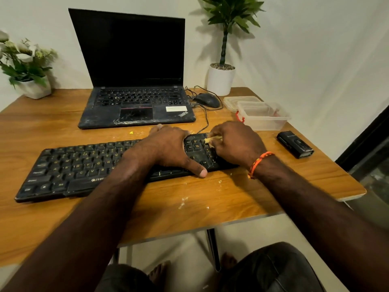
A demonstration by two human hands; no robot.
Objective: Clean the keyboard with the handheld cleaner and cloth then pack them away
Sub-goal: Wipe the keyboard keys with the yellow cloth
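Right, keyboard [69, 171] lies flat across the wooden table [210, 207], black, dusty, running from about 8 o'clock up toward 3 o'clock of frame centre. Left hand [168, 148] rests on its right-middle section, fingers spread fairly wide and laid flat over the keys, thumb tip touching the keyboard's near edge; holds nothing. Right hand [235, 142] sits over the keyboard's right end, at 2 o'clock from the left hand's thumb, fingers curled narrow and pinching a small yellowish piece [208, 140] down against the keys. Cannot tell if that piece is the cloth or something else; mostly hidden under the fingers. Orange thread band [260, 163] on the right wrist.

Handheld cleaner [294, 144], small black unit, lies on the table at 3 o'clock from the right hand, well apart from it and untouched. Clear plastic container [263, 116] at 1 o'clock from the right hand, near it, its lid [231, 101] lying just behind.

Laptop [134, 81] open at 12 o'clock from the keyboard, screen dark, palm rest scuffed. Wired mouse [207, 100] just right of the laptop, cable trailing down to the keyboard. White potted plant [221, 79] at 1 o'clock by the wall, flower pot [35, 87] at 10 o'clock table corner. Pale crumbs [183, 202] scattered on the table in front of the keyboard.
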